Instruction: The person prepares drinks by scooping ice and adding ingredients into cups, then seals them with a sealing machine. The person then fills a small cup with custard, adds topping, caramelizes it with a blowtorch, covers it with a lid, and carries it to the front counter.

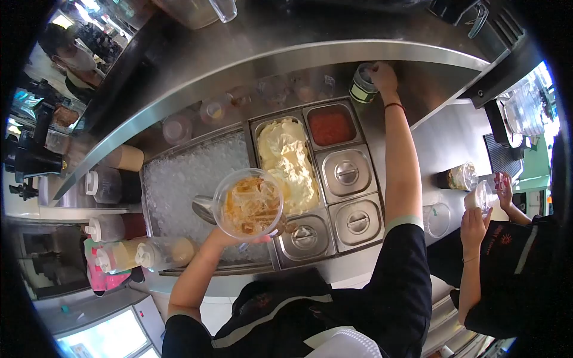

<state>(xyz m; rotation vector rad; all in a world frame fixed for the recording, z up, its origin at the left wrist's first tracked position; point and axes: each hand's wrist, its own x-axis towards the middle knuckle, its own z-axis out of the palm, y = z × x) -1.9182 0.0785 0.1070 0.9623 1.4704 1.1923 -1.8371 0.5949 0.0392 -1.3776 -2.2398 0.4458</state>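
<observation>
My left hand is closed around the lower part of a clear plastic cup. Ice cubes and an amber drink fill the cup, which I hold over the ice bin. My right arm stretches to the back, where my right hand is at the mouth of a clear jar with a green label. Its fingers are bent in over the jar's rim; whatever they pinch is hidden. A metal scoop lies on the crushed ice, just left of the cup.
Steel pans hold a pale yellow cream and a red filling; several others have lids. Capped bottles stand at left. A steel shelf overhangs the back. At right, a co-worker's hands hold a cup.
</observation>
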